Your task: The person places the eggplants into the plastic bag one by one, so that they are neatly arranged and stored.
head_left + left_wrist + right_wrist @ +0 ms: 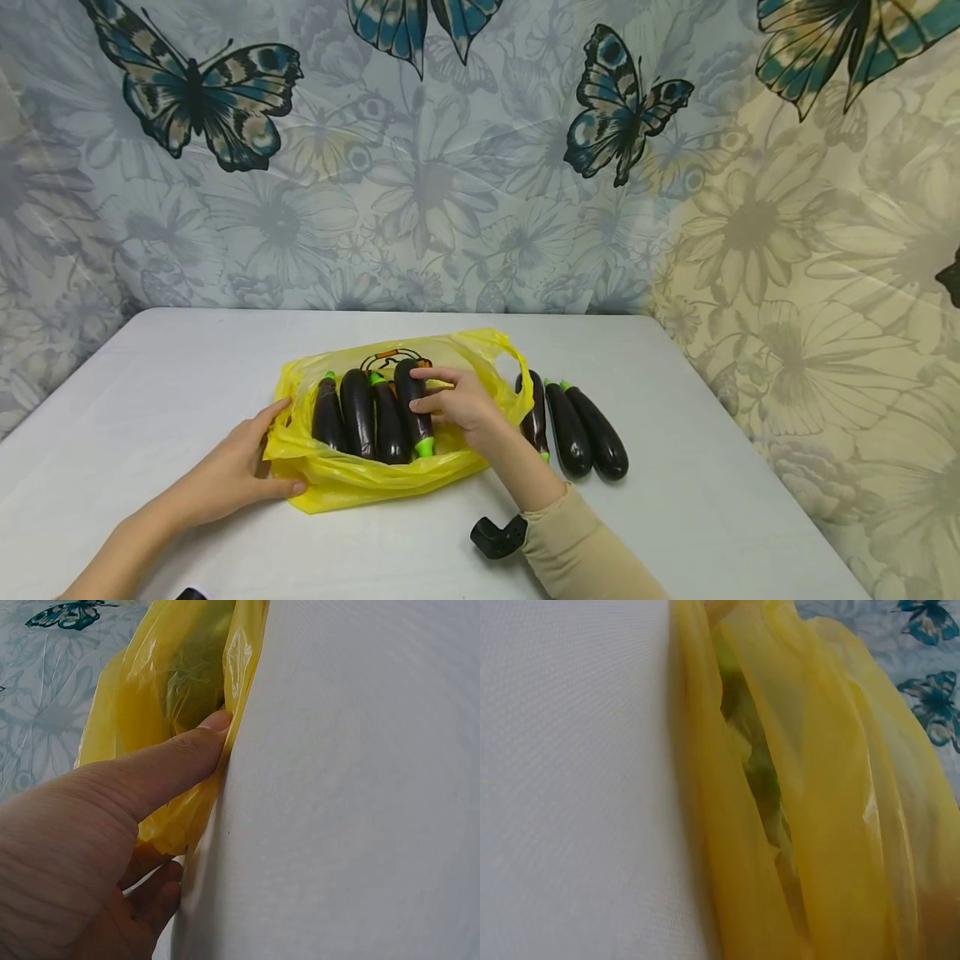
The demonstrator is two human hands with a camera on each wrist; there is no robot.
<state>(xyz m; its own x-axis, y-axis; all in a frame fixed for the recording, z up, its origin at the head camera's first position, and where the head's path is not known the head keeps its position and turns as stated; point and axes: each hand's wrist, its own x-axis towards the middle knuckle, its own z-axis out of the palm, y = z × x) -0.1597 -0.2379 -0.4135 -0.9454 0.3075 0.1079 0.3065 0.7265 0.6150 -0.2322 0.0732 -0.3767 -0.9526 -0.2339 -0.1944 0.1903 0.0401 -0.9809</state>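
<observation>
A yellow plastic bag [360,487] lies on the table with its mouth spread wide. Inside, several dark eggplants [357,412] rest side by side. The rightmost eggplant in it [417,429] has its green cap toward me; my right hand [463,404] reaches in from the right, two extended fingers touching its upper half. My left hand [240,467] spreads around the bag's left end, thumb along the front and fingers at the side. In the left wrist view, the thumb [176,761] presses the plastic. Only the yellow bag [832,787] fills the right wrist view; the hand is mostly hidden there.
Right of the bag lie two eggplants [585,429] side by side, and another eggplant [536,421] partly behind the bag's handle. A black device [498,537] is at my right wrist. The white table [720,500] meets a butterfly-patterned wall covering [450,183] behind.
</observation>
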